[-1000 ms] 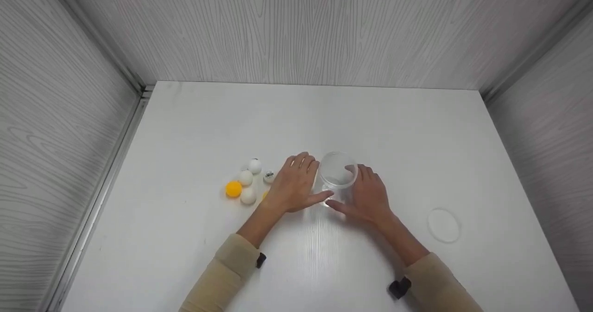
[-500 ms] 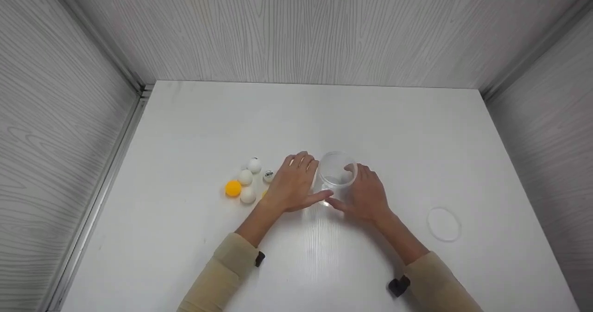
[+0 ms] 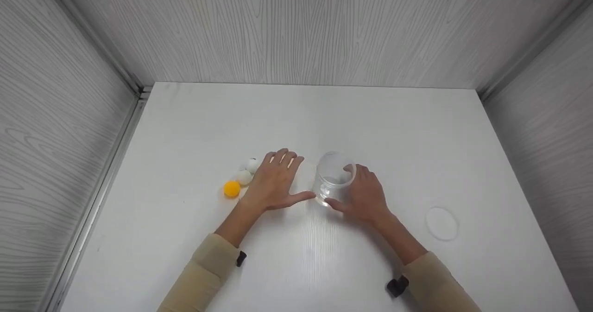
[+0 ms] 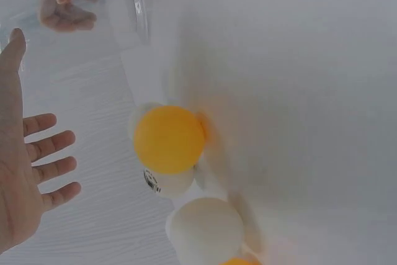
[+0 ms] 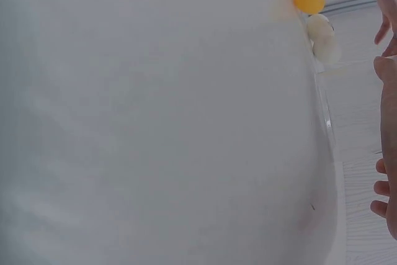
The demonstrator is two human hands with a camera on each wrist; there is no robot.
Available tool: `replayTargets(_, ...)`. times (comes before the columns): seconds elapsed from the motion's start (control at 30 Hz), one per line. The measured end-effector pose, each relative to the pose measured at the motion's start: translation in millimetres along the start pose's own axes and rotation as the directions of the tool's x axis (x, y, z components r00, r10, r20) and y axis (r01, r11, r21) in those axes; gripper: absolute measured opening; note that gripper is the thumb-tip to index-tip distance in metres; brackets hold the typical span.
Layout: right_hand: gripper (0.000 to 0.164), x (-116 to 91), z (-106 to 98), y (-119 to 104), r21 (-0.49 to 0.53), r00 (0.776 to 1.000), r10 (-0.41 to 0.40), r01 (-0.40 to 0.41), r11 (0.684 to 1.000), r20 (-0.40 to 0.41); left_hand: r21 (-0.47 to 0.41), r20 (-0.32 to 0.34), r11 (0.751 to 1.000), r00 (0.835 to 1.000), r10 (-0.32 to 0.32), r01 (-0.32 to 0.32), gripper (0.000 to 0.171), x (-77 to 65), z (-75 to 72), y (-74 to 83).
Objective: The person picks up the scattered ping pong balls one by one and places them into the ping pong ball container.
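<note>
A clear plastic jar (image 3: 331, 184) stands upright and open-topped on the white table. My right hand (image 3: 368, 194) grips its right side, thumb in front and fingers behind; they show through the clear wall in the left wrist view. My left hand (image 3: 271, 182) is spread with straight fingers left of the jar, its thumb tip close to the wall. Under and beside this hand lie table tennis balls: an orange ball (image 3: 232, 189), a white ball (image 3: 244, 178) and others partly hidden by the hand. The left wrist view shows another orange ball (image 4: 169, 139) near a printed white one (image 4: 170, 183).
A thin translucent ring-shaped piece (image 3: 442, 224), like a lid, lies flat on the table (image 3: 296, 275) to the right of my right forearm. Grey wood-grain panels (image 3: 296, 34) enclose the table at the back and both sides.
My left hand has left the jar's side and moved left over the balls, covering some that showed before. The right hand and jar have stayed in place.
</note>
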State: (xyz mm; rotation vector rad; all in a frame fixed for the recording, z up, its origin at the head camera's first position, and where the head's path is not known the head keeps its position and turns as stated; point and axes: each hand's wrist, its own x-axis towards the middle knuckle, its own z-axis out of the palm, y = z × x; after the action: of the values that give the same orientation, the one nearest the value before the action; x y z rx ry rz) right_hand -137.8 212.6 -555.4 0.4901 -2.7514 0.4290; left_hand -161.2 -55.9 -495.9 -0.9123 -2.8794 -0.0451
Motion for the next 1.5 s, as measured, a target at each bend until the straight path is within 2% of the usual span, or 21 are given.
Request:
replayTargets(0.3,0.092,-0.2,1.0,-0.7,0.054,1.000,0.018,-0.018,0.998,0.004,0.017,-0.001,1.000,1.000,-0.005,0.005,0.091,-16.8,-5.2,-18.0)
replayTargets(0.6,0.091,0.2,1.2,-4.5,0.088,0.999,0.033,-0.033,0.996,0.010,0.037,-0.010,0.999,1.000,-0.026,0.027,0.090,-25.0,-0.6,-28.6)
replayTargets(0.97,0.092,-1.0,1.2,-3.7,0.090,0.998,0.055,-0.058,0.994,0.032,-0.038,-0.002,0.998,0.999,-0.043,0.042,0.085,-26.8,15.7,-39.1)
replayTargets(1.2,0.091,-0.9,3.3,-2.5,0.093,1.000,0.029,-0.030,0.995,0.006,-0.042,-0.001,0.998,0.999,-0.041,0.040,0.082,-24.8,22.4,-42.4)
replayTargets(1.33,0.091,-1.0,3.3,-0.7,0.088,0.999,0.032,-0.033,0.996,0.011,-0.043,0.025,0.998,0.999,-0.048,0.049,0.079,-21.1,26.0,-41.8)
replayTargets(1.5,0.092,-1.6,0.5,1.6,0.085,0.998,0.051,-0.054,0.995,0.030,-0.093,0.056,0.994,0.997,-0.053,0.058,0.077,-14.0,27.7,-37.3)
